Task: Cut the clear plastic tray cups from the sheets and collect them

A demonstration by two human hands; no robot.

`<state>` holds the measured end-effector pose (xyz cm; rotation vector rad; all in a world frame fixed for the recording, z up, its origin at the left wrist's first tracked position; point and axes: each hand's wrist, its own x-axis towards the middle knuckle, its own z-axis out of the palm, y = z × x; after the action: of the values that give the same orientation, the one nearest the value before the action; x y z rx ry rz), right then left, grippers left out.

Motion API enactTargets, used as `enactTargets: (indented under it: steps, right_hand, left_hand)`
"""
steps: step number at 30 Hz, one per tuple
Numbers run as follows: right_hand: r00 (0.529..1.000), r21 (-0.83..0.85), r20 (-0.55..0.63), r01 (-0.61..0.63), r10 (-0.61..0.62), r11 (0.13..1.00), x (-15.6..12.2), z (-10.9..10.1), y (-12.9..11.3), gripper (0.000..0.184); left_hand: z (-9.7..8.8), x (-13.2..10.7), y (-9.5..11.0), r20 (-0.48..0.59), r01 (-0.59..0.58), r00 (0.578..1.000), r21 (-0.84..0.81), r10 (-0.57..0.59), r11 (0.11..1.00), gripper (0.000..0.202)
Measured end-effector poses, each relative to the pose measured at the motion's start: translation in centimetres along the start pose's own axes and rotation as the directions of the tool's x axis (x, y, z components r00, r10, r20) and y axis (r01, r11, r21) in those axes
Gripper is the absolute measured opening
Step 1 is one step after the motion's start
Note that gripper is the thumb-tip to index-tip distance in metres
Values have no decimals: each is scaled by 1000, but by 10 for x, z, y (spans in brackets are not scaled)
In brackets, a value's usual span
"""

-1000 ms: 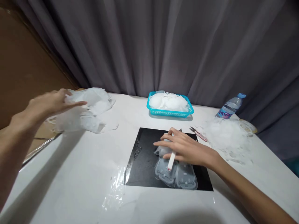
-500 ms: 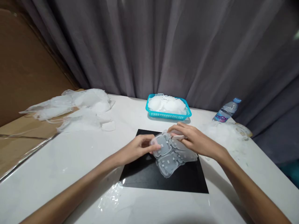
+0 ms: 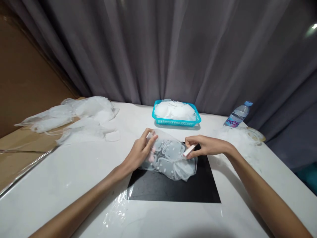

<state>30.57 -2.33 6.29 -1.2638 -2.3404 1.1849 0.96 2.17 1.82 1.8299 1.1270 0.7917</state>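
My left hand (image 3: 141, 151) pinches the upper left edge of a translucent moulded sheet (image 3: 170, 150) between thumb and fingers. The sheet has rounded panels with raised outlines and small studs, and its lower right part is crumpled. A small white flat tool (image 3: 189, 150) with a dark end is in my right hand (image 3: 206, 145), which is closed around it at the sheet's right edge. Whether those fingers also grip the sheet I cannot tell. Under both hands lies a black mat (image 3: 170, 191), partly covered by the sheet.
Behind the mat stands a turquoise basket (image 3: 176, 122) heaped with white pieces. Translucent white sheets (image 3: 86, 115) lie piled at the left, partly on cardboard (image 3: 22, 138). A water bottle (image 3: 237, 115) and a pile of clear scraps (image 3: 237, 142) are at the right. A grey curtain (image 3: 148, 49) hangs behind.
My left hand has moved left and up, to the sheet's upper left edge. The sheet has turned and spread leftward. My right hand sits slightly lower, with the white tool showing more.
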Motion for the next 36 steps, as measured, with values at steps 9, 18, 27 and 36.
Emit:
enactTargets:
  steps: [9,18,27,36]
  right_hand:
    - [979,497,183,-169,87,851,-37,13,-78,35]
    - [940,136,245,-277,239,951,-23,59,-15,35]
    - [842,34,493,-271,220,962,-19,56,-30,30]
    - [971,-67,-124,-213,204,975,-42,24,-27,39]
  left_hand:
    - [-25,14,24,565,184,821,-134,-78,974,45]
    - [23,54,-9,339,-296,926,375,167,879,37]
    - [55,27,-6,281,-444,894,456,349,771,48]
    - [46,-12,-19,457,-505,844,499,281,704,86]
